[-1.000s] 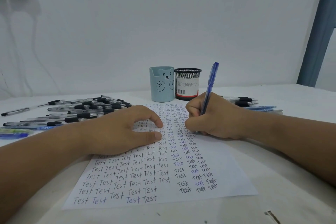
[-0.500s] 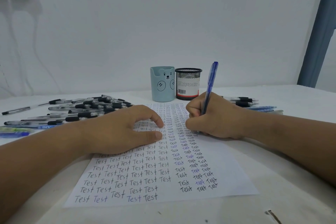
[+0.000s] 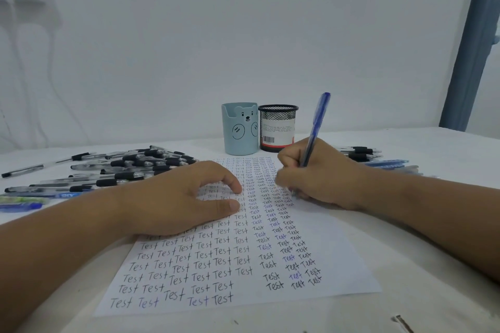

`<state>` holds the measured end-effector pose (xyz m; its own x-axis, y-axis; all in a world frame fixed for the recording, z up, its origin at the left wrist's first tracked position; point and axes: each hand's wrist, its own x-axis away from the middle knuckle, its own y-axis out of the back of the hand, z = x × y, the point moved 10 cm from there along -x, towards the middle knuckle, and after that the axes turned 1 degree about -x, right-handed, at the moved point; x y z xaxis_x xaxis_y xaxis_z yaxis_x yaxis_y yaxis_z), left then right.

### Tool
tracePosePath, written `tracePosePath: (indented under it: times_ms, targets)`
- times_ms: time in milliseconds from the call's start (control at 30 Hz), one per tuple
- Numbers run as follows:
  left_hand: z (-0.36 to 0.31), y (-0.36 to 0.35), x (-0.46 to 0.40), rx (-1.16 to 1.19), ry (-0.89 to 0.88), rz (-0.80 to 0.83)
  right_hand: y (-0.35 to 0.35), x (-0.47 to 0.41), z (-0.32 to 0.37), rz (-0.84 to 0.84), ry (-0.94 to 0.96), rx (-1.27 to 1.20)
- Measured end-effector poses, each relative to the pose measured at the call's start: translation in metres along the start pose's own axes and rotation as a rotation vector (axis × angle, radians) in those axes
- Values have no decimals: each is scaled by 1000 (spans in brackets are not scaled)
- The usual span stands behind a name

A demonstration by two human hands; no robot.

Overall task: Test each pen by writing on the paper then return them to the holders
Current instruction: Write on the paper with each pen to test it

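Note:
A white sheet of paper (image 3: 332,259) covered in rows of the word "Test" lies in front of me. My right hand (image 3: 319,176) grips a blue pen (image 3: 316,127) with its tip down on the paper's right columns, the tip hidden behind my fingers. My left hand (image 3: 178,197) rests on the paper's left side, fingers loosely bent, thumb flat. Two holders stand behind the paper: a light blue bear cup (image 3: 239,128) and a black mesh cup (image 3: 277,127). No pen shows above either rim.
A heap of black-capped pens (image 3: 130,167) lies left of the paper, with a few blue and green pens (image 3: 21,203) at the far left. A smaller group of pens (image 3: 368,157) lies behind my right wrist. The wall stands close behind the holders.
The blue pen has tilted and shifted slightly with small writing strokes. My left hand has stayed put on the paper.

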<state>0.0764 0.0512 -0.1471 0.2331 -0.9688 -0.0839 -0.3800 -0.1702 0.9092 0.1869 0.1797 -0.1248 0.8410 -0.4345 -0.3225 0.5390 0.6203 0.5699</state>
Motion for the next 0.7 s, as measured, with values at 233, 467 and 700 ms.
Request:
tracePosePath:
  times_ms: [233,467,700]
  targets:
    - [1,0,0,9,-4,-2,26,-8,1,-176,-9,-224]
    - [2,0,-1,0,-15,-3,45,-7,15,-324,131,-135]
    - [1,0,0,6,-21,-12,47,-14,9,-300,144,-73]
